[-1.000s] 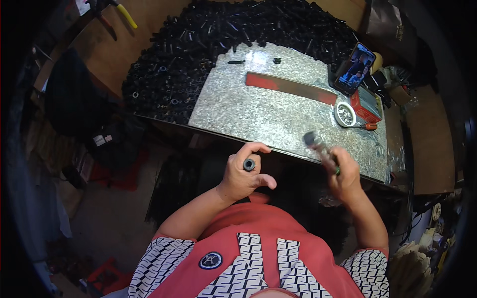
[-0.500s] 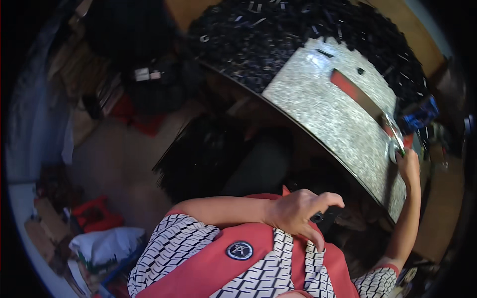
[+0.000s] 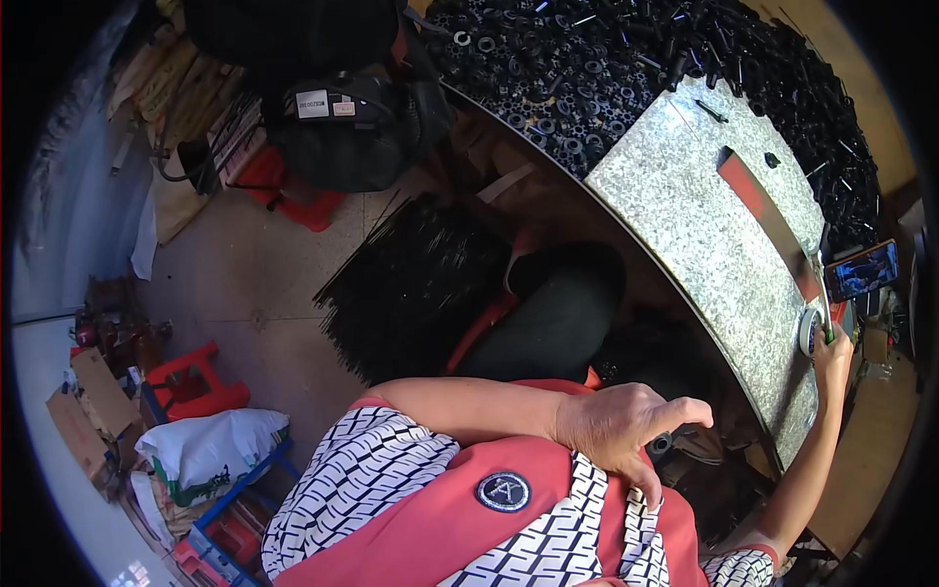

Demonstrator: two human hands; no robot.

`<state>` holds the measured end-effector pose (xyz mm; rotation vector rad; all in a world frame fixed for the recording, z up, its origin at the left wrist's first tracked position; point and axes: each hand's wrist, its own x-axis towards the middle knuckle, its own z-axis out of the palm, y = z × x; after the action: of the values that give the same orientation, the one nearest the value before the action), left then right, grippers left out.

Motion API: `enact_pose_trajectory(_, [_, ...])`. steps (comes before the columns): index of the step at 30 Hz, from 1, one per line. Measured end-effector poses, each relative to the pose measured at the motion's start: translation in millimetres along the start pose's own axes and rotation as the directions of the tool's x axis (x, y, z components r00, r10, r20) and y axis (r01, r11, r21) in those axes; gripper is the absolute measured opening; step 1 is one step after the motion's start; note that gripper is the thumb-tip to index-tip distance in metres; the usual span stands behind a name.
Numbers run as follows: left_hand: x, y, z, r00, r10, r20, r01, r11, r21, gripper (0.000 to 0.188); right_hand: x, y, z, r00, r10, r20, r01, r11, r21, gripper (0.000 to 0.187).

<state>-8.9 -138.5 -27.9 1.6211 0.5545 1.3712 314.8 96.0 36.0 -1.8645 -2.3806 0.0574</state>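
Observation:
My right hand (image 3: 833,362) reaches over the right end of a speckled pale worktable (image 3: 675,225), its fingers closed round a slim shiny metal tool (image 3: 824,293) with a bit of green at the grip; its exact kind is unclear. Beside those fingers stands a round pale roll (image 3: 809,331). A long flat red-brown strip (image 3: 771,225) lies on the tabletop, its near end by the tool. My left hand (image 3: 626,430) is in front of my chest, index finger and thumb spread apart. A dark round-ended thing (image 3: 660,445) shows between them, apparently behind the hand.
Heaps of small black parts (image 3: 567,88) cover the table's far side. A phone (image 3: 861,269) with a lit screen stands at the right. Left on the floor are a bundle of thin black rods (image 3: 411,284), a black bag (image 3: 357,127), a red stool (image 3: 201,382) and a white sack (image 3: 220,450).
The whole view has shifted and sharpened, so most things sit farther right. My right hand still grips the metal tool, and my left hand keeps its spread-finger pose.

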Motion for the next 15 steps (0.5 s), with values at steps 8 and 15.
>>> enact_pose_trajectory(8, [0.7, -3.2, 0.8, 0.999, 0.02, -0.045, -0.017, 0.997, 0.072, 0.096, -1.4, 3.7, 8.4, 0.989, -0.134, -0.066, 0.124, 0.983, -0.132, 0.021])
enact_pose_trajectory(15, [13.8, -3.8, -3.4, 0.99, 0.064, -0.124, -0.045, 0.988, 0.148, 0.092, 0.3, -14.9, -0.1, 0.988, -0.121, -0.096, 0.113, 0.99, -0.083, 0.015])
